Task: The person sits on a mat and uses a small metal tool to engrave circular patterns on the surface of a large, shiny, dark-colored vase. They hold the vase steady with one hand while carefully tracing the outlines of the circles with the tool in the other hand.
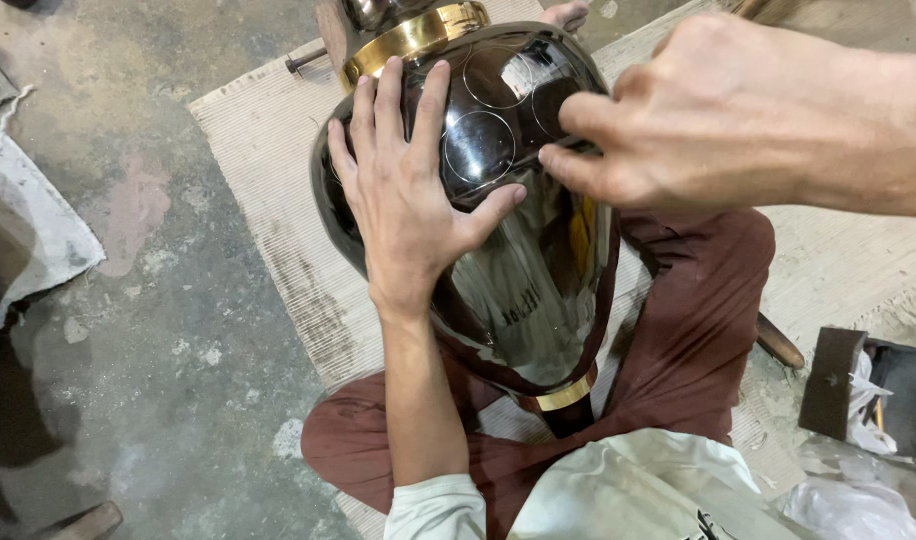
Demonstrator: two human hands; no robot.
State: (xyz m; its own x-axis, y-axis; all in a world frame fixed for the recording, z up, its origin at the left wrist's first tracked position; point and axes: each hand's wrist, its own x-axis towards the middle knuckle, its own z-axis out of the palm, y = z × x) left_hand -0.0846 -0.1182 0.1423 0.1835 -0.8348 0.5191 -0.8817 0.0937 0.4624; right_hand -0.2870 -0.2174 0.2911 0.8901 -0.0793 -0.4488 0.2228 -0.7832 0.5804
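Left hand [408,190] flat, open on glossy dark metal vase [523,290] | right hand [668,120] pinching its surface | brass collar [408,40] | woven mat [268,170]

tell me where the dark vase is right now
In the head view the dark vase lies tilted across the person's lap at centre, left hand flat on it, right hand pinching at its shoulder.
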